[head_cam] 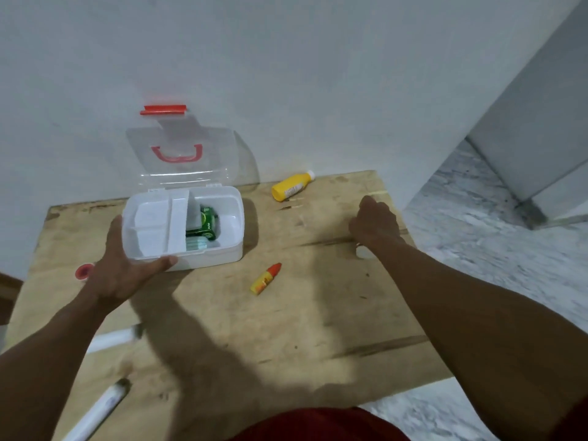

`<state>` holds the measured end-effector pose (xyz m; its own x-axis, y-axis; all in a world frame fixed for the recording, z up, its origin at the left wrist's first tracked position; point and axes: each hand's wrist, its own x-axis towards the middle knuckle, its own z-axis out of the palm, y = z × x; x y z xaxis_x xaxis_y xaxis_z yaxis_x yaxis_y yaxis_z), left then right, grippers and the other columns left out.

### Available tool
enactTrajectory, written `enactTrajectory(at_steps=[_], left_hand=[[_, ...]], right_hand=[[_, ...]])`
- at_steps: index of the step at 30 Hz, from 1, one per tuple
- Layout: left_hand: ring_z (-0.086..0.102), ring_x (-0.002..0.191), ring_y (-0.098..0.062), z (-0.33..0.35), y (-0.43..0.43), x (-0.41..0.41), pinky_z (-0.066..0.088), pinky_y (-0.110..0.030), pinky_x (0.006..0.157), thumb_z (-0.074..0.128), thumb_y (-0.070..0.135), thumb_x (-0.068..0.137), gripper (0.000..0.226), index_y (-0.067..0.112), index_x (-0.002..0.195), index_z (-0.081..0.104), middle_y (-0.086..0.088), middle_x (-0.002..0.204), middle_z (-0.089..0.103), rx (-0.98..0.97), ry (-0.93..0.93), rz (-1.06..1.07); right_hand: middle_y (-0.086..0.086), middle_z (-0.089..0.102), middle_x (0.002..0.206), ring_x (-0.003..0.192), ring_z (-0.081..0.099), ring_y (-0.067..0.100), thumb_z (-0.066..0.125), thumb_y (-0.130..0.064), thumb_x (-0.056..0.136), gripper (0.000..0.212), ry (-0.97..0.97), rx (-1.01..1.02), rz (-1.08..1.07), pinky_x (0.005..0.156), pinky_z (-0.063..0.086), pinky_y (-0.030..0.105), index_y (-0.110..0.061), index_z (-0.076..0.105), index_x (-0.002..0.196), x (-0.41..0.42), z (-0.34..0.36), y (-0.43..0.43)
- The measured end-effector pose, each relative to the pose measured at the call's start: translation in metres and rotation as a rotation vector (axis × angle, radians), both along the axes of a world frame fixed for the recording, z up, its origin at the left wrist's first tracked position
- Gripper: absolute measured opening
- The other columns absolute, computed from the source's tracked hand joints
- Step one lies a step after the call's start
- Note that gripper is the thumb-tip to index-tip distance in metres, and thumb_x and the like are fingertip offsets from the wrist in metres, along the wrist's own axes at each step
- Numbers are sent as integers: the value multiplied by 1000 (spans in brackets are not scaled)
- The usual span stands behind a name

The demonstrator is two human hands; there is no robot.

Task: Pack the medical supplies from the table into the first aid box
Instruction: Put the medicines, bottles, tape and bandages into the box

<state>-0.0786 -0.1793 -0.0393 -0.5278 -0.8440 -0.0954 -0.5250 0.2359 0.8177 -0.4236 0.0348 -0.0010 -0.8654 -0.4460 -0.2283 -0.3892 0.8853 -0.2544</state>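
Past the red cloth (318, 424) at my lap, my left hand (127, 265) cups the near-left corner of the first aid box (216, 257) to steady it, while my right hand (375, 222) curls far right, maybe empty, I cannot tell, near the unpacked yellow bottle (292, 187).

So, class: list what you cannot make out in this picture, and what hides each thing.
Head view:
Right hand: its back hides whether the fingers hold anything.
White round thing: mostly under that wrist.
Yellow bottle: label too small.
White tube: cut off by bottom edge.
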Motion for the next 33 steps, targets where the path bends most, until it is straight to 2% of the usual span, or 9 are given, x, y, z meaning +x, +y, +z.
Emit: enactTrajectory(at_steps=[6, 9, 14, 18, 21, 23, 26, 29, 33], left_hand=[[47, 127, -24, 0, -19, 5, 49, -53, 97, 90, 51, 55, 112, 25, 147, 31, 2, 140, 47, 15, -43, -90], [46, 126, -22, 1, -16, 1, 49, -46, 95, 88, 52, 53, 112, 28, 146, 30, 2, 140, 44, 41, -46, -29], [50, 125, -23, -9, -27, 6, 53, -50, 90, 90, 49, 57, 111, 28, 147, 29, 4, 137, 47, 48, -66, -52], [50, 125, -24, -12, -28, 4, 55, -49, 87, 90, 43, 61, 107, 23, 147, 29, 0, 138, 47, 52, -61, -74], [43, 122, -18, -6, -12, -5, 50, -34, 81, 88, 27, 66, 93, 36, 136, 27, 3, 140, 39, 79, 3, -24], [39, 120, -19, -3, 0, -8, 45, -31, 79, 88, 18, 69, 95, 39, 131, 19, 2, 136, 36, 79, -2, 31], [35, 120, -16, 0, 4, -6, 40, -36, 92, 85, 37, 56, 110, 29, 144, 20, 3, 139, 33, 65, 35, 26], [36, 123, -19, 2, 0, -3, 40, -39, 100, 85, 52, 46, 130, 21, 151, 13, -2, 146, 31, 114, 47, 33], [42, 127, -25, -1, -11, 0, 41, -37, 99, 93, 27, 60, 117, 12, 148, 17, -8, 144, 38, 59, 57, 11]], right_hand=[[19, 57, 123, 116, 56, 39, 52, -14, 91, 34, -69, 61, 77, 94, 47, 41, -10, 48, 125, -28, -12, 2], [19, 59, 122, 115, 57, 39, 50, -13, 93, 35, -81, 68, 90, 93, 48, 41, -9, 46, 127, -34, -20, 3], [21, 57, 123, 116, 57, 40, 51, -9, 94, 42, -104, 74, 92, 90, 47, 40, -8, 38, 134, -39, -28, -1], [18, 60, 121, 114, 58, 38, 61, -16, 88, 47, -168, 28, 104, 84, 45, 35, -11, 43, 131, -37, -26, -3], [15, 61, 110, 105, 60, 36, 65, -18, 85, 45, -180, -60, 115, 76, 41, 32, -13, 44, 124, -29, -19, -11], [10, 58, 99, 97, 58, 33, 67, -17, 83, 45, -186, -130, 126, 73, 40, 31, -14, 45, 122, -17, -9, -19], [7, 57, 94, 96, 60, 34, 68, -16, 82, 44, -182, -312, 161, 77, 48, 36, -14, 47, 120, 6, 7, -35], [5, 58, 91, 87, 59, 29, 68, -15, 81, 44, -185, -493, 200, 72, 44, 30, -15, 47, 120, 38, 24, -53], [13, 66, 88, 80, 64, 29, 73, -16, 79, 47, -168, -666, 215, 71, 53, 34, -19, 46, 118, 91, 45, -79]])
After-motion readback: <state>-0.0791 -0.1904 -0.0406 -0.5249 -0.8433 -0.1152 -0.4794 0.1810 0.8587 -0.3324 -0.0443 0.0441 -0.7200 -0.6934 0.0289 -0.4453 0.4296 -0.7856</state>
